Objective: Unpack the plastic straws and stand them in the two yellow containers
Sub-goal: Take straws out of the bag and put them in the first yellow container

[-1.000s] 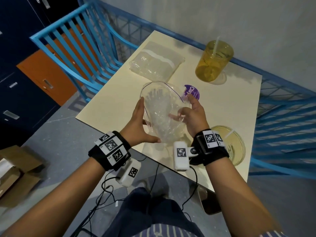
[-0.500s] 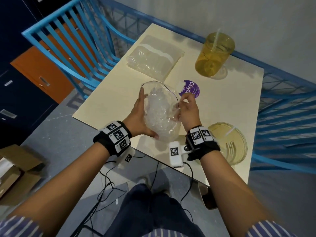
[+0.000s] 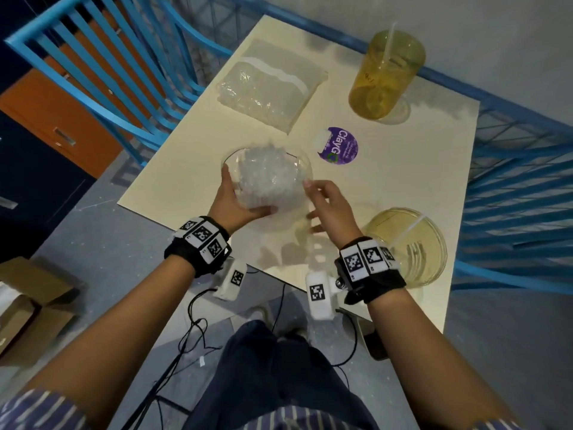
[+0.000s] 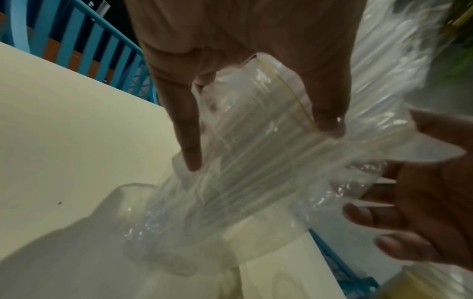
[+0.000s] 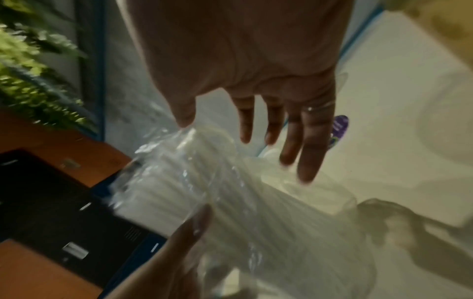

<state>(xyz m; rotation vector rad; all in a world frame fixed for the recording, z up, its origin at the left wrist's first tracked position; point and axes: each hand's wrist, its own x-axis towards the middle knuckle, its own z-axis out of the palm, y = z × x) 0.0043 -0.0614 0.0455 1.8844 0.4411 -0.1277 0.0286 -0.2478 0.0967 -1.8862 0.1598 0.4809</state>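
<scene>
Clear crinkled plastic: an opened bag of straws (image 3: 267, 178) is standing on end near the front edge of the cream table (image 3: 403, 169), its mouth gaping upward with the straw tips showing inside. The left hand (image 3: 237, 201) is gripping the bag's lower left side, thumb crossing the near face and fingers reaching up the far side; in the left wrist view the same hand (image 4: 245, 60) is curling fingers and thumb around the bundle (image 4: 256, 172). The right hand (image 3: 330, 206) is sitting just right of the bag with fingers spread and nearly straight, the index tip meeting the bag's right rim. In the right wrist view that hand (image 5: 256, 81) is showing extended, separated fingers over the plastic (image 5: 204, 182), gripping nothing; this view is motion-blurred.

Near yellow container (image 3: 434, 268): standing at the near right corner of the table, just right of the right wrist, one white straw leaning inside it. Far yellow container (image 3: 386, 79): standing at the far right of the table, well apart from the hands, one straw upright in it.

A second, sealed bag of straws (image 3: 269, 88) is lying flat at the far left of the table. A round purple label (image 3: 339, 146) is lying on the tabletop between the sealed bag and the near container, just beyond the right hand. Blue railing (image 3: 93, 72) is running along the left and far sides of the table. A cardboard box (image 3: 28, 308) is sitting on the floor at near left.
</scene>
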